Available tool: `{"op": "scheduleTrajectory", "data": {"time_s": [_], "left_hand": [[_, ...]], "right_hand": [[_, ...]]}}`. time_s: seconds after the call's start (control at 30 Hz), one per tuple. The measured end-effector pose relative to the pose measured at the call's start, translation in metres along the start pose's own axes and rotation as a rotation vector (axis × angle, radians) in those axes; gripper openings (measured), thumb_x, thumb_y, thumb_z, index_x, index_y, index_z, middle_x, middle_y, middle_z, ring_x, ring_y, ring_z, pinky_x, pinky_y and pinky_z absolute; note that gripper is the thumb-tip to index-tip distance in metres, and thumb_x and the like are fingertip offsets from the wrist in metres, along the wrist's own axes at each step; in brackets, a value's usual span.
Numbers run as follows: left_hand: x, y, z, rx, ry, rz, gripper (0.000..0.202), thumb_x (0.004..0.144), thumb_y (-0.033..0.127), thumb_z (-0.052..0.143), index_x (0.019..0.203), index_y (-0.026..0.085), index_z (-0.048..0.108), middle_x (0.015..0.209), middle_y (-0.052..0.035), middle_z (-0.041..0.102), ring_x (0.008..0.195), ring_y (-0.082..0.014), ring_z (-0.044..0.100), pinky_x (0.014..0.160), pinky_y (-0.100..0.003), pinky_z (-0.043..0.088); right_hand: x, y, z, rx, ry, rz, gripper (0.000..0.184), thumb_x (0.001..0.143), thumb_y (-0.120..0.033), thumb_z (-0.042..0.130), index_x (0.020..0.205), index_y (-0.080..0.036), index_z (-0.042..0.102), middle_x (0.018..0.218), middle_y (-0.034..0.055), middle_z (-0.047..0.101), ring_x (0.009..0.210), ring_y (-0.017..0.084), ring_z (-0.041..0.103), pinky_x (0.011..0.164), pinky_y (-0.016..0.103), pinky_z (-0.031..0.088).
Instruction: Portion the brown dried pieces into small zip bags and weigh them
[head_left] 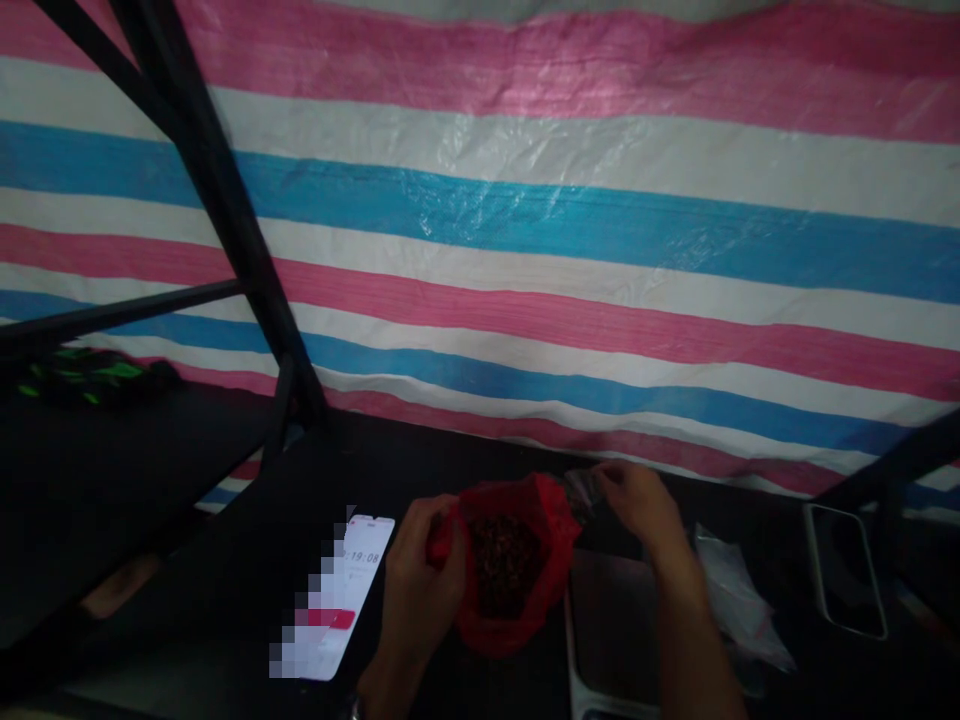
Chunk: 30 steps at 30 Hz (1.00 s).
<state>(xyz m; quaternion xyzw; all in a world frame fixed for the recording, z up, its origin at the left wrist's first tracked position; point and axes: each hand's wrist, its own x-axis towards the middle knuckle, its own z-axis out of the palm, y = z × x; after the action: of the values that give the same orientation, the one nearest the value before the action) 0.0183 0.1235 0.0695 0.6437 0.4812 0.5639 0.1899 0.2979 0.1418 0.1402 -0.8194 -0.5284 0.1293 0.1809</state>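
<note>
A red plastic bag [559, 540] stands open on the dark table, with many small brown pieces [506, 560] inside that are too dim to name. My left hand [424, 570] is closed on the bag's left rim. Beyond the bag's right side, my right hand [630, 495] pinches a small clear plastic bag [582, 492]; what this bag holds, if anything, I cannot make out. Below my right hand lies a flat device with a dark top and pale edge [611, 620], which looks like a small scale. My right forearm partly covers it.
Left of the bag lies a lit phone [360, 570] showing a timer, partly pixelated. Clear plastic bags [739, 595] and another phone [846, 570] lie to the right. A black metal frame [225, 220] rises at left before a striped plastic sheet [525, 240]. A green-black object [97, 375] sits far left.
</note>
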Motion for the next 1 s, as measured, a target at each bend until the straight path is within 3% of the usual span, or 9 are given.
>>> {"op": "scheduleTrajectory", "data": {"time_s": [0.13,0.27,0.4,0.5,0.6,0.67,0.77,0.87,1.0], "left_hand": [[0.001,0.006,0.0,0.131,0.08,0.127,0.016,0.096,0.018,0.061,0.11,0.022,0.066,0.103,-0.0056,0.067,0.094,-0.0222,0.068,0.083,-0.035,0.057],[-0.009,0.017,0.003,0.341,0.191,0.243,0.025,0.094,0.014,0.061,0.118,0.02,0.065,0.11,-0.0103,0.063,0.103,-0.0268,0.065,0.088,-0.04,0.055],[-0.029,0.032,0.006,0.455,0.267,0.36,0.033,0.087,0.011,0.065,0.117,0.024,0.065,0.109,-0.0105,0.064,0.099,-0.0286,0.063,0.086,-0.044,0.049],[-0.036,0.051,0.015,0.328,0.235,0.422,0.035,0.084,0.007,0.063,0.113,0.026,0.065,0.1,-0.0085,0.067,0.092,-0.0267,0.065,0.081,-0.043,0.048],[-0.026,0.079,0.033,-0.002,-0.102,0.299,0.027,0.09,0.009,0.056,0.107,0.027,0.066,0.096,-0.0072,0.071,0.086,-0.0235,0.069,0.077,-0.038,0.053],[-0.012,0.096,0.044,-0.2,-0.308,0.127,0.017,0.096,0.016,0.054,0.102,0.025,0.067,0.093,-0.0066,0.07,0.08,-0.0208,0.067,0.071,-0.034,0.051],[0.006,0.111,0.051,-0.498,-0.488,-0.176,0.019,0.104,0.037,0.054,0.1,0.024,0.067,0.089,-0.0034,0.069,0.076,-0.0173,0.062,0.07,-0.03,0.05],[0.01,0.109,0.047,-0.66,-0.458,-0.366,0.032,0.102,0.05,0.058,0.088,0.022,0.064,0.084,-0.0009,0.064,0.078,-0.0157,0.059,0.072,-0.027,0.049],[0.006,0.086,0.037,-0.734,-0.352,-0.478,0.04,0.096,0.06,0.065,0.082,0.023,0.058,0.077,0.0027,0.058,0.069,-0.0131,0.052,0.067,-0.025,0.048]], "right_hand": [[0.012,0.007,0.033,-0.053,-0.064,0.043,0.025,0.101,-0.033,0.061,0.111,-0.022,0.082,0.116,0.0091,0.084,0.11,0.025,0.078,0.077,0.027,0.051],[0.01,0.003,0.047,-0.089,-0.072,0.052,0.028,0.103,-0.034,0.058,0.103,-0.023,0.084,0.109,0.0107,0.085,0.107,0.027,0.08,0.074,0.028,0.051],[0.01,0.005,0.037,-0.073,-0.032,0.064,0.03,0.101,-0.034,0.058,0.099,-0.022,0.086,0.103,0.0138,0.085,0.102,0.029,0.081,0.073,0.029,0.051],[0.008,0.008,0.011,-0.02,0.057,0.077,0.039,0.103,-0.038,0.05,0.108,-0.021,0.085,0.109,0.0151,0.084,0.104,0.031,0.08,0.076,0.032,0.054],[-0.012,0.006,-0.021,0.099,0.196,0.05,0.044,0.102,-0.039,0.047,0.113,-0.017,0.083,0.113,0.0145,0.083,0.109,0.032,0.078,0.085,0.034,0.056],[-0.037,-0.001,-0.034,0.39,0.31,-0.062,0.04,0.097,-0.047,0.057,0.104,-0.018,0.084,0.104,0.0111,0.085,0.1,0.032,0.079,0.084,0.034,0.058],[-0.077,-0.02,-0.03,0.653,0.239,-0.234,0.037,0.091,-0.055,0.067,0.096,-0.021,0.083,0.091,0.0064,0.084,0.082,0.026,0.078,0.073,0.03,0.059],[-0.1,-0.042,-0.011,0.728,0.122,-0.343,0.03,0.095,-0.048,0.066,0.093,-0.022,0.082,0.089,0.0055,0.082,0.077,0.022,0.075,0.07,0.028,0.058],[-0.1,-0.06,0.006,0.707,-0.003,-0.419,0.026,0.097,-0.037,0.061,0.093,-0.024,0.083,0.095,0.006,0.081,0.084,0.021,0.075,0.079,0.029,0.058]]}}
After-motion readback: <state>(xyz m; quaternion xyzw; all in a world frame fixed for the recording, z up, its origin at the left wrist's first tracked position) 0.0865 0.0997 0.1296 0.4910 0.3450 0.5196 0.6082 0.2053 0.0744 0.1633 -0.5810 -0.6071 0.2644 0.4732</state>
